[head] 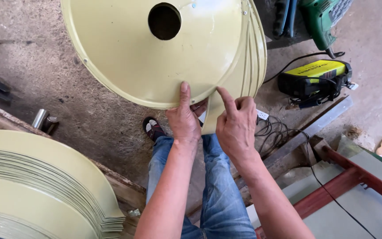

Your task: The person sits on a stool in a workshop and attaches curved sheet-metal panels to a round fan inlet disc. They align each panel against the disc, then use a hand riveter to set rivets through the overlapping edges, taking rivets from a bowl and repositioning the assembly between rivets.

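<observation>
We grip the pale-yellow metal cone [155, 57] at its lower rim, held over the concrete floor [67, 88]. Our left hand [183, 117] pinches the edge; our right hand [235, 124], half curled, presses the overlapping seam, which we should keep flush.

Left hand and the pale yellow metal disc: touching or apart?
Touching. The head view shows the left hand gripping the pale yellow disc's lower edge, thumb pressed flat on its face.
</observation>
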